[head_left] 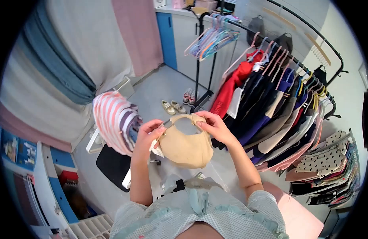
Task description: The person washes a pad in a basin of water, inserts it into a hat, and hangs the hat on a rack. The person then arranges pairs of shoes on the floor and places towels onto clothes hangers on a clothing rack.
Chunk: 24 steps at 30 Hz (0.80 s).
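Observation:
A beige baseball cap (pixel 192 150) is held in front of my body, its rear opening and strap turned toward the far side. My left hand (pixel 149 134) pinches the cap's left edge beside a small metal piece on the strap. The fingers of my right hand (pixel 212 124) are closed on the strap end at the upper right of the opening. A small white piece (pixel 156 148) shows just below my left fingers; I cannot make out what it is.
Striped clothes (pixel 112 119) are heaped on a chair (pixel 112 169) at left. A garment rack (pixel 251 28) carries hangers (pixel 214 42) and many clothes. Shoes (pixel 174 106) stand on the floor. At right are folded-over hanging clothes (pixel 323 163) and a pink seat (pixel 297 211).

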### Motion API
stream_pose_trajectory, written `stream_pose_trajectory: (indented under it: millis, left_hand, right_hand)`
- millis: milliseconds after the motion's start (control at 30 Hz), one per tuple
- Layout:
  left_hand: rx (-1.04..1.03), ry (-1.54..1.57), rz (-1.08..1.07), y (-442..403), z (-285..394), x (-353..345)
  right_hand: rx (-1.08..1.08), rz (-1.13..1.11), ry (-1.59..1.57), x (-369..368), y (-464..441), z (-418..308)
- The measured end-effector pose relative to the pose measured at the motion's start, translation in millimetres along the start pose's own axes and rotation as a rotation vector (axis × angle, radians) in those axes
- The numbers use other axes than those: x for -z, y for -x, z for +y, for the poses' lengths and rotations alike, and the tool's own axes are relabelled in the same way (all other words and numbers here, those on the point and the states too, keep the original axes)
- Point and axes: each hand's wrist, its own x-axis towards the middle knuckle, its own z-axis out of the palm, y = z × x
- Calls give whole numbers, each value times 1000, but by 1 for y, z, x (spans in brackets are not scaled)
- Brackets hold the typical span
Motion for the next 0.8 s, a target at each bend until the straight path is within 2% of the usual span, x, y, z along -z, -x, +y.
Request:
stream_pose_trajectory:
  millis: [167, 267, 300, 400, 500, 600, 633, 733, 800]
  left_hand:
    - [-59, 20, 3, -49, 13, -27]
    - [-64, 37, 112, -76, 34, -44]
    - [-77, 59, 89, -87, 42, -45]
    - [-205, 28, 150, -125, 66, -58]
    - [-358, -17, -10, -170, 90, -61]
    - [-480, -8, 149, -215, 109, -83]
    - [-505, 0, 97, -230, 116, -88]
    - [-663, 6, 166, -271, 134, -129]
    - [-718, -15, 103, -298, 147, -154]
  right_hand:
    - [89, -1, 19, 45, -27, -38]
    - [136, 20, 67, 67, -54, -64]
    - [172, 23, 63, 74, -65, -72]
    - [282, 55, 144, 92, -96, -110]
    - [421, 71, 277, 113, -128, -147]
    - [613, 198, 500, 140, -164, -173]
    - [707, 244, 541, 150, -179, -179]
    - [929, 478, 750, 181, -202, -204]
    - [1060, 601, 833, 205, -213, -221]
